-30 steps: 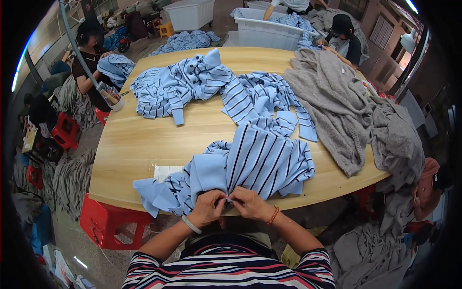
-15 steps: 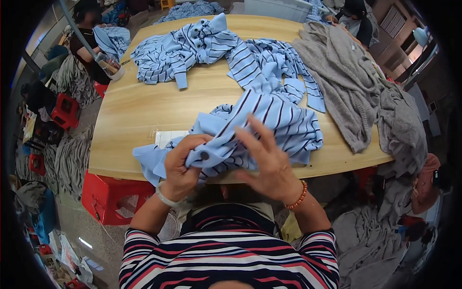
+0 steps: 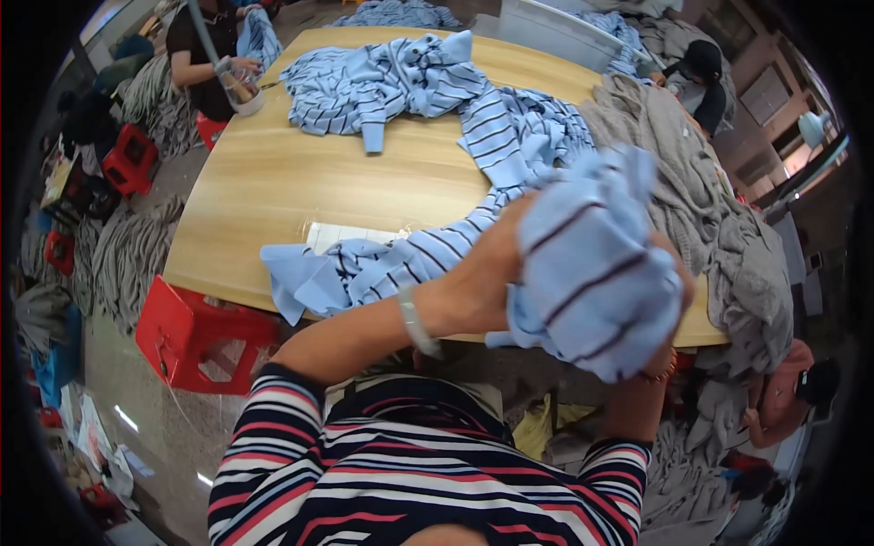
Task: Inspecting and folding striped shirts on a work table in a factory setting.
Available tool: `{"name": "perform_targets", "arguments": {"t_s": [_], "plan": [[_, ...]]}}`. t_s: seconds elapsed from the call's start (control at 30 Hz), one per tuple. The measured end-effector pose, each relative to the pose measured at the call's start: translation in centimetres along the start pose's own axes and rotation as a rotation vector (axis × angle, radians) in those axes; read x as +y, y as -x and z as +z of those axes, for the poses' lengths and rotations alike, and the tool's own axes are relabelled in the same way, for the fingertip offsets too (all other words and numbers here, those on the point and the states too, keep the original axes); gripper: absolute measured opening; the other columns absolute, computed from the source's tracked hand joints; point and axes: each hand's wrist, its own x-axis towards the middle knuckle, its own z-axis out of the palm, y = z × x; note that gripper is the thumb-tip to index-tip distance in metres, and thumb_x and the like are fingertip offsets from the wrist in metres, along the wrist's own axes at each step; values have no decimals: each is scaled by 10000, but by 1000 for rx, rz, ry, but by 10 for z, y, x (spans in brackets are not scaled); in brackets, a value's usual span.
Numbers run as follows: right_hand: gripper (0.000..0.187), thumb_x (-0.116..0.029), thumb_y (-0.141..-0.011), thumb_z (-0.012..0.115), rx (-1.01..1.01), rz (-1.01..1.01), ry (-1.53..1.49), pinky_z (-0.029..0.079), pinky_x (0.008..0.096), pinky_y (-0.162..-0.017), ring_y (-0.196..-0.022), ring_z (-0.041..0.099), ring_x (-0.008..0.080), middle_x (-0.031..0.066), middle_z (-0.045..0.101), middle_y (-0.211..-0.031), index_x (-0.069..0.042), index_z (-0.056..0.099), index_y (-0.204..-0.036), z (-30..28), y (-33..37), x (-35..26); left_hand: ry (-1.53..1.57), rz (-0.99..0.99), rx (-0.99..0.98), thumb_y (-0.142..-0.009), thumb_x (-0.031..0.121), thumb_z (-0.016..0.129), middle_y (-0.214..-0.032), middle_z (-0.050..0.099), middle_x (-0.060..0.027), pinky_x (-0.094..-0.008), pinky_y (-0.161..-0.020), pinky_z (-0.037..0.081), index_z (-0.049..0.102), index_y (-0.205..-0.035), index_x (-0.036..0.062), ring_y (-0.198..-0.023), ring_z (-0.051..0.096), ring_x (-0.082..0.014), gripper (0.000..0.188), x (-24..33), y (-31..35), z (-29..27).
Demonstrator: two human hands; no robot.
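Observation:
A light blue knit garment with dark stripes (image 3: 592, 273) is bunched up and raised over the table's near right edge. My left hand (image 3: 496, 268) grips its left side, the fingertips buried in the cloth. On the other side my right hand (image 3: 678, 278) grasps the bundle, mostly hidden behind it with only its outer edge showing. From the bundle, a striped part (image 3: 428, 259) trails left along the near table edge. It ends in a plain blue band (image 3: 296, 273). Motion blurs the raised cloth.
More striped blue garments (image 3: 387, 86) lie at the back of the wooden table (image 3: 237, 200). Grey knits (image 3: 655, 136) drape over its right side. A red stool (image 3: 196, 337) stands at the near left. Other people (image 3: 196, 59) work around, with a grey bin (image 3: 564, 32) behind.
My hands have moved right and lifted part of the garment into a bundle. My right hand, earlier spread beside the cloth, now holds it. The view has shifted slightly.

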Motion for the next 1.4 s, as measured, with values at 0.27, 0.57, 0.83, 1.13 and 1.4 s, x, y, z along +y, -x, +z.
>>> {"name": "perform_targets", "arguments": {"t_s": [0.27, 0.57, 0.83, 1.13, 1.4], "plan": [[1013, -307, -722, 808, 8, 324, -14, 290, 440, -1125, -1380, 338, 283, 193, 306, -1518, 8, 235, -1495, -38, 68, -23, 518, -477, 145, -754, 105, 749, -1049, 657, -103, -290, -812, 504, 572, -1143, -6, -931, 622, -141, 441, 0, -2, 68], [809, -174, -723, 750, 41, 774, -54, 365, 354, -1051, -1262, 470, 228, 161, 492, -1369, -14, 374, -1422, -47, 156, -2, 265, -344, -310, -768, 224, 759, -1327, 500, -203, -424, -1050, 372, 514, -1269, 30, -1248, 466, -369, 591, 5, 64, 62], [764, -92, -561, 693, -754, 727, 739, 509, 452, -763, -880, 610, 400, 154, 602, -973, -140, 528, -1305, -84, 62, -14, -652, -540, -108, -743, 187, 761, -1335, 479, -183, -451, -989, 386, 560, -1245, 81, -1193, 474, -371, 551, -47, 168, -81], [730, -294, -782, 752, 406, -476, 946, 372, 412, -1064, -1269, 464, 366, 233, 508, -1346, -85, 440, -1408, 4, -377, 129, -652, -509, -80, -808, 245, 716, -1351, 454, -201, -465, -985, 370, 533, -1285, 88, -1195, 462, -365, 535, -58, 165, -73], [629, -271, -788, 759, -375, -371, 746, 416, 417, -1003, -1148, 545, 342, 151, 615, -1224, -126, 519, -1350, 149, -327, 135, -715, -404, 38, -717, 202, 787, -1036, 564, -91, -393, -778, 426, 626, -1065, 85, -948, 531, -274, 400, -45, 176, -77]]}}
